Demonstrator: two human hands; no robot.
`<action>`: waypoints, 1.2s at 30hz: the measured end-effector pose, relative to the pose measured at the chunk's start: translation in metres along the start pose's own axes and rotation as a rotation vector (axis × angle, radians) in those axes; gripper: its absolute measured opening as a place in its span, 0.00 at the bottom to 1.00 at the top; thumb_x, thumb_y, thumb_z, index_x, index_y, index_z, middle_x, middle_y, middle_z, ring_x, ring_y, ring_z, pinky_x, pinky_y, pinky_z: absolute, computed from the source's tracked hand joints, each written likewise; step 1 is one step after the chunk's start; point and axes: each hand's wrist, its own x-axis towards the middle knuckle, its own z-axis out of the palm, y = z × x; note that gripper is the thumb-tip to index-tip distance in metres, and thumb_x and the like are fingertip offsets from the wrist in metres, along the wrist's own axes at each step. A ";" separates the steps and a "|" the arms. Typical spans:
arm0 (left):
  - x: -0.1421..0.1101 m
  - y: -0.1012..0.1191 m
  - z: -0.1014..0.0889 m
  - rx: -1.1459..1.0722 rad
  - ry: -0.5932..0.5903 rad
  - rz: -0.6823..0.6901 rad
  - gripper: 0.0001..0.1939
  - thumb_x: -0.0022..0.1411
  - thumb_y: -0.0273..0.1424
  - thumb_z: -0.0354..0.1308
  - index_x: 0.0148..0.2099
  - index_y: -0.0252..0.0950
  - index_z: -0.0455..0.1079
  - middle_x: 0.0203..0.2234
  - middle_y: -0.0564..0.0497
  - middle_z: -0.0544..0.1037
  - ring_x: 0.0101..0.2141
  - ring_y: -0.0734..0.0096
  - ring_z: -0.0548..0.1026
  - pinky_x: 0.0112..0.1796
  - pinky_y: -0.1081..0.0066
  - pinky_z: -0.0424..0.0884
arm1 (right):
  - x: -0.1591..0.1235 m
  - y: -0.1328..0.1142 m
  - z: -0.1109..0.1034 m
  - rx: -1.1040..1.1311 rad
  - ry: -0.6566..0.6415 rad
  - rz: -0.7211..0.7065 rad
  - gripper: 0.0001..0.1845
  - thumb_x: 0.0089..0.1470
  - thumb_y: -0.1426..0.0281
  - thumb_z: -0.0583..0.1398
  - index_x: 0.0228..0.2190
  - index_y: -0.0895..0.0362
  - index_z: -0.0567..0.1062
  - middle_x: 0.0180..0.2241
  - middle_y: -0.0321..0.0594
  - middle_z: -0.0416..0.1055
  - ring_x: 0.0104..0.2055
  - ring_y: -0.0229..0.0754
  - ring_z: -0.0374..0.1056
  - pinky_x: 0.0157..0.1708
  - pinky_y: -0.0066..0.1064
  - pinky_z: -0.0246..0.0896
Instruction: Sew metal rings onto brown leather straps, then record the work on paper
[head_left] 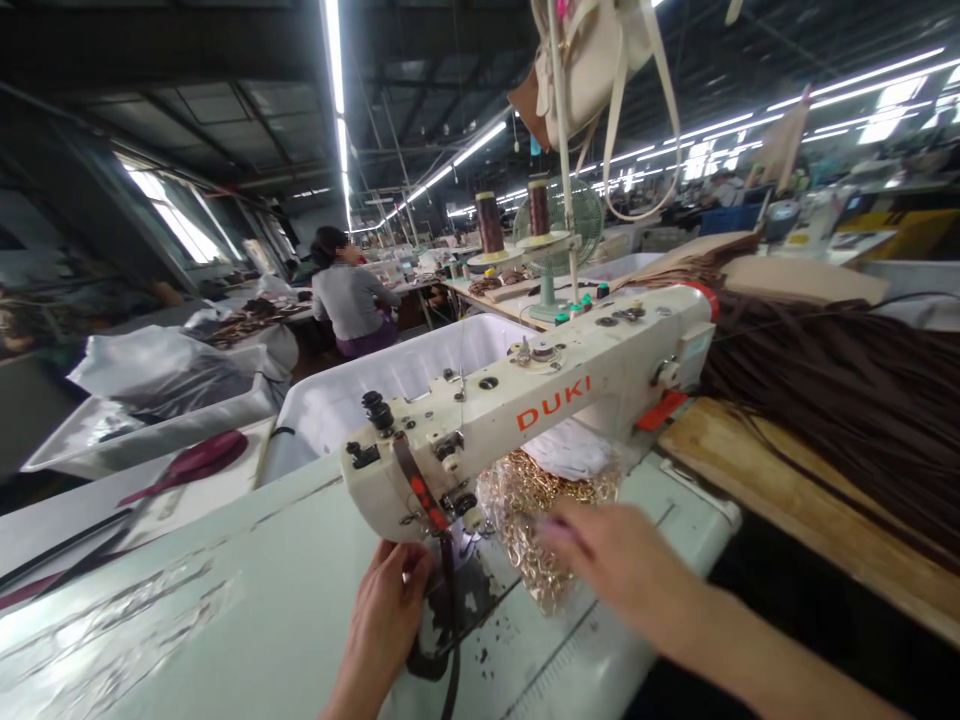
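Observation:
My left hand (391, 598) is beside the needle area of a white DUKI sewing machine (480, 410), thumb and fingers pinched together. What they pinch is hidden. Just right of it, a dark brown strap (450, 625) hangs down the front of the machine head and past the table edge. My right hand (619, 555), smeared by motion, is closed around a small purple-handled tool (564, 532) whose kind is unclear. Behind that hand, a clear plastic bag of gold metal rings or chain hardware (536, 560) lies under the machine arm, with a white bundle (566, 450) on it.
A white plastic bin (322, 400) stands behind the machine. Dark brown strips (817, 390) are piled on a wooden board (720, 440) at right. A maroon strap (199, 462) lies left. Thread spools (490, 225) and a beige bag (592, 75) rise above. A person (352, 300) sits beyond.

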 end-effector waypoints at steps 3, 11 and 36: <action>0.000 0.001 -0.001 -0.018 0.019 -0.002 0.13 0.59 0.40 0.48 0.28 0.38 0.67 0.29 0.50 0.69 0.28 0.68 0.71 0.31 0.68 0.67 | 0.007 -0.039 0.072 -0.103 -0.117 -0.121 0.23 0.64 0.53 0.45 0.35 0.54 0.72 0.29 0.41 0.75 0.29 0.48 0.71 0.29 0.37 0.64; -0.002 -0.007 0.004 0.016 -0.021 0.031 0.13 0.61 0.39 0.48 0.30 0.38 0.67 0.31 0.51 0.69 0.31 0.69 0.72 0.33 0.69 0.69 | 0.047 -0.050 0.109 -0.273 -0.144 -0.110 0.18 0.63 0.58 0.51 0.35 0.58 0.73 0.32 0.44 0.75 0.32 0.50 0.72 0.29 0.35 0.63; -0.025 -0.021 -0.033 0.498 -0.240 0.657 0.35 0.60 0.47 0.54 0.66 0.51 0.47 0.60 0.49 0.63 0.56 0.56 0.65 0.53 0.60 0.68 | 0.080 -0.018 0.098 -0.124 -0.204 -0.260 0.24 0.61 0.51 0.49 0.39 0.56 0.75 0.38 0.43 0.74 0.40 0.50 0.71 0.33 0.34 0.60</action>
